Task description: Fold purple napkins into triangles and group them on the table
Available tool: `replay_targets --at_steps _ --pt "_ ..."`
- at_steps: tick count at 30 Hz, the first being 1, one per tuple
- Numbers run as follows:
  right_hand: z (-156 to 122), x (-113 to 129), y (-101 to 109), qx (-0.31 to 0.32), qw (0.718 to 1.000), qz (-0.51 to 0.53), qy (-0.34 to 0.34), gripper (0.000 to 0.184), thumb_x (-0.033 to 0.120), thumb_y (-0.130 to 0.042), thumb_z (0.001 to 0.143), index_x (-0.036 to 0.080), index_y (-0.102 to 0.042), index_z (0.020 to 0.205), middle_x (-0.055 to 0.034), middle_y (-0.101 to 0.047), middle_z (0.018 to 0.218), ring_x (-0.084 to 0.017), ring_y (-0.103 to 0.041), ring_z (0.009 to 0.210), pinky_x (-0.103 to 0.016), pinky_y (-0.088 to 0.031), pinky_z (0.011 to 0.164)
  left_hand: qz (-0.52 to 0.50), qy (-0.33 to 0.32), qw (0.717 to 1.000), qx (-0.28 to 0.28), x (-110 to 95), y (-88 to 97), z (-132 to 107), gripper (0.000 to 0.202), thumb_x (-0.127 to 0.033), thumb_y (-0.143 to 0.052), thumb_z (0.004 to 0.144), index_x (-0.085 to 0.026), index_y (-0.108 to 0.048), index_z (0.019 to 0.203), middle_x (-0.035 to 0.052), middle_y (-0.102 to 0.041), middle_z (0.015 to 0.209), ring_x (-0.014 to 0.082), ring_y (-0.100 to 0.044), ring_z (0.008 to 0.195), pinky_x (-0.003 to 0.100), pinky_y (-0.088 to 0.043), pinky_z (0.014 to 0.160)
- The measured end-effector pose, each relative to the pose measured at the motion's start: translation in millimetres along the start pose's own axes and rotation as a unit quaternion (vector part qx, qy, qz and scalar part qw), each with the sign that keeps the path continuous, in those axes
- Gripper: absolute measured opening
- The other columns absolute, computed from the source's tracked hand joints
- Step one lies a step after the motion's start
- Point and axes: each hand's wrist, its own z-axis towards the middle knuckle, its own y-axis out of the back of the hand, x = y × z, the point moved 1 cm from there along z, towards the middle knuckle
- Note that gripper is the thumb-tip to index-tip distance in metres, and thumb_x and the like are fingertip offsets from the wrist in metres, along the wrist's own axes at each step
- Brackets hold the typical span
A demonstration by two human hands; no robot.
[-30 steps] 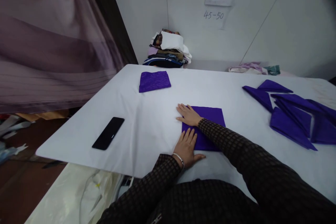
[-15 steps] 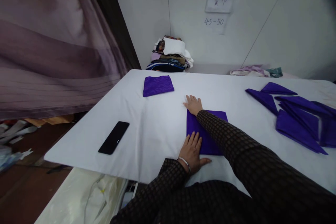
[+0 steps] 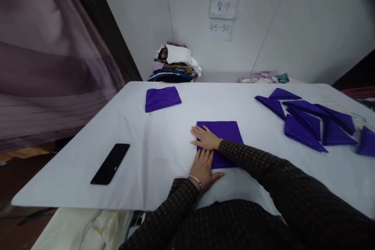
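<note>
A purple cloth napkin, folded into a square, lies flat on the white-covered table in front of me. My left hand, with a bracelet at the wrist, rests open at the napkin's near left corner. Flat across the napkin's left edge lies my right hand, fingers stretched to the left and a little past the edge. The two hands almost touch. Part of the napkin is hidden under the right hand and sleeve.
Another folded purple cloth lies at the back left, a black phone at the front left. Several purple napkins folded into triangles spread over the right side. Piled clothes stand behind the table, below a paper sign.
My right hand has slid toward me along the napkin's left edge, close to my left hand. The view has turned a little to the right.
</note>
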Motion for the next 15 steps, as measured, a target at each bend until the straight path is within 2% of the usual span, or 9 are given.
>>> replay_targets --at_steps 4,9,12,15 --pt "25.0 -17.5 6.1 -0.021 1.000 -0.020 -0.012 0.067 0.058 -0.024 0.093 0.016 -0.029 0.145 -0.0103 -0.023 0.153 -0.023 -0.016 0.141 -0.048 -0.008 0.113 0.011 -0.002 1.000 0.001 1.4 -1.4 0.0 0.092 -0.075 -0.030 0.079 -0.007 -0.034 0.142 0.0185 -0.027 0.151 0.0328 -0.017 0.141 0.051 -0.019 0.113" --pt "50.5 -31.4 21.0 -0.007 0.993 0.012 -0.121 0.068 0.059 -0.025 0.093 0.017 -0.028 0.146 -0.0107 -0.019 0.155 -0.026 -0.012 0.142 -0.051 -0.007 0.112 0.027 -0.012 0.999 -0.013 4.0 -3.5 -0.4 0.089 -0.074 -0.031 0.080 -0.011 -0.031 0.143 0.0168 -0.025 0.152 0.0318 -0.015 0.141 0.051 -0.021 0.112" --pt "45.8 -27.7 30.4 -0.017 0.988 0.033 -0.150 0.071 0.060 -0.018 0.093 0.015 -0.022 0.148 -0.0125 -0.015 0.155 -0.026 -0.011 0.142 -0.051 -0.010 0.111 0.029 -0.012 0.999 -0.021 4.8 -3.2 -0.2 0.088 -0.073 -0.031 0.081 -0.011 -0.031 0.144 0.0167 -0.027 0.151 0.0313 -0.017 0.141 0.051 -0.022 0.112" --pt "20.1 -21.7 32.2 -0.055 0.989 0.039 -0.135 0.075 0.063 -0.016 0.091 0.016 -0.018 0.149 -0.0117 -0.013 0.156 -0.024 -0.006 0.143 -0.050 -0.009 0.112 0.031 -0.009 0.999 -0.016 4.6 -2.0 0.7 0.088 -0.073 -0.030 0.081 -0.009 -0.031 0.143 0.0173 -0.027 0.151 0.0311 -0.017 0.141 0.051 -0.021 0.112"
